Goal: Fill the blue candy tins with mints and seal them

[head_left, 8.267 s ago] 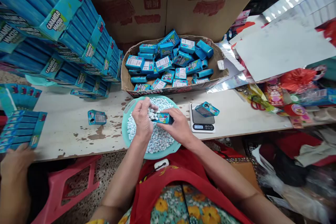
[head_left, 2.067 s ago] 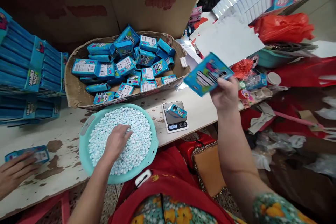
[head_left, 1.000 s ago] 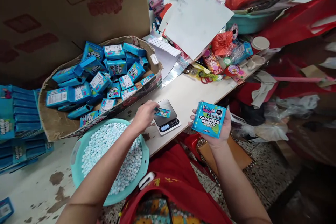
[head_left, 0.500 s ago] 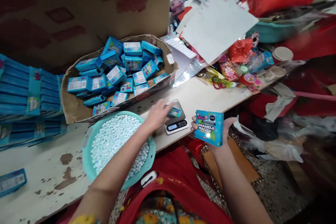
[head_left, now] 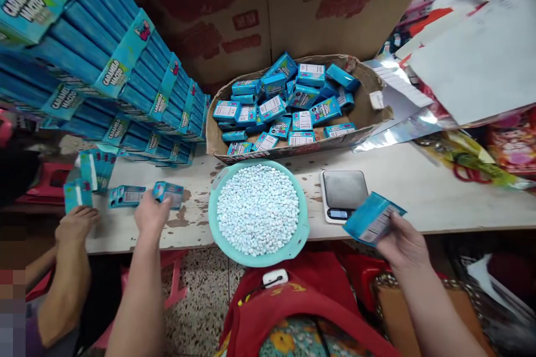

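Observation:
My left hand (head_left: 151,215) is closed on a small blue candy box (head_left: 171,194) at the table's left, beside another blue candy box lying flat. My right hand (head_left: 404,245) grips a larger-looking blue candy box (head_left: 372,218) by its right end, tilted, just in front of the kitchen scale (head_left: 345,189). Nothing lies on the scale's plate, and its display is lit. Between my hands stands a turquoise basin (head_left: 213,215) full of pale blue candies (head_left: 257,209), touched by neither hand.
A torn cardboard tray (head_left: 368,109) behind the basin holds several blue boxes. Tall stacks of blue packs (head_left: 113,72) rise at the left. Another person's hand (head_left: 79,223) is by a blue box at the far left. White sheets (head_left: 477,61) and scissors (head_left: 471,174) lie right.
My left hand has moved from the scale to the table's left with a small box, leaving the scale plate bare. The view has swung left; my right hand's box is now tilted.

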Demonstrator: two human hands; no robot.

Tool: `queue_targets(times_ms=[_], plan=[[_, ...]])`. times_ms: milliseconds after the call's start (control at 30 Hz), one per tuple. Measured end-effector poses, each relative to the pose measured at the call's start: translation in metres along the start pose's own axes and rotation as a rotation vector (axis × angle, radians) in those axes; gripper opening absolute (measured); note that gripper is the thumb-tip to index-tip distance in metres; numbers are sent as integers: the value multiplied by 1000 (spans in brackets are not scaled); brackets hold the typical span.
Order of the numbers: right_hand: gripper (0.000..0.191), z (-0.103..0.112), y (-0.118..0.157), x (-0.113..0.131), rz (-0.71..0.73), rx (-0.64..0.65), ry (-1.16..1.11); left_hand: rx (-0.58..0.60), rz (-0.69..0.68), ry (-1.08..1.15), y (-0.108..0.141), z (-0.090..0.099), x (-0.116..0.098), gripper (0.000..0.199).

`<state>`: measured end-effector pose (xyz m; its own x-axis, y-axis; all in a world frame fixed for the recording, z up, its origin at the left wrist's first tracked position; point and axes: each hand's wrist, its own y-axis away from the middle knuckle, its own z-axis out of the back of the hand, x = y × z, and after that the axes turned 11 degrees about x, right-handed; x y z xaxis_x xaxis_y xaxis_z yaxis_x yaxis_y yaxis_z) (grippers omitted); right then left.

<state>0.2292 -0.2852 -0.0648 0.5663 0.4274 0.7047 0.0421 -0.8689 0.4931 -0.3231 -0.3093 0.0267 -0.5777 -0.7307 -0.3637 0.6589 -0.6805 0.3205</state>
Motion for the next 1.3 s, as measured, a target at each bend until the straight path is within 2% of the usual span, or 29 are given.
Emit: queue_targets(times_ms=[33, 67, 133, 233, 300, 367, 400, 433, 467, 533, 567, 600, 667, 733, 833, 900, 1067, 1167, 1300], plan=[[26, -10, -1, -2, -12, -9, -16, -73, 131, -76, -17, -3, 26, 49], [26, -21, -2, -3, -26, -10, -31, -102, 205, -94, -33, -7, 48, 48], [26, -40, -3, -4, -40, 50, -29, -143, 289, -111, -58, -17, 80, 45], [28, -60, -3, -5, -47, 138, 6, -131, 303, -76, -74, -20, 100, 40], [32, -70, -2, -6, -52, 142, 24, -145, 197, -25, -68, -20, 96, 37], [37, -78, -1, -8, -48, 135, 57, -256, 7, 31, -47, -27, 74, 37], [40, -83, -1, -9, -44, 141, 85, -307, -114, 58, -32, -37, 57, 38], [42, -88, 0, -11, -39, 150, 123, -370, -174, 59, -14, -50, 37, 40], [45, -94, 1, -13, -37, 161, 169, -314, -244, 73, 5, -68, 16, 37], [47, -106, 3, -17, -32, 184, 279, 96, -458, 88, 41, -111, -27, 37], [47, -112, 4, -18, -23, 196, 338, 200, -501, 59, 56, -132, -46, 41], [46, -117, 5, -20, -13, 210, 397, 223, -505, 29, 67, -152, -62, 46], [45, -125, 6, -24, 12, 243, 506, 190, -448, 5, 78, -180, -85, 54], [43, -129, 7, -27, 35, 261, 582, 196, -404, 29, 78, -194, -98, 53], [42, -134, 5, -30, 78, 241, 637, 293, -362, 135, 71, -197, -108, 44], [42, -139, 4, -30, 99, 238, 678, 339, -278, 260, 68, -196, -111, 36], [45, -155, 8, -24, 148, 301, 911, 469, -40, 891, 69, -192, -111, 30], [42, -161, 12, -22, 263, 339, 1094, 561, -10, 1040, 75, -176, -114, 30], [34, -170, 18, -28, 439, 435, 1263, 728, 13, 1378, 98, -139, -132, 28]])
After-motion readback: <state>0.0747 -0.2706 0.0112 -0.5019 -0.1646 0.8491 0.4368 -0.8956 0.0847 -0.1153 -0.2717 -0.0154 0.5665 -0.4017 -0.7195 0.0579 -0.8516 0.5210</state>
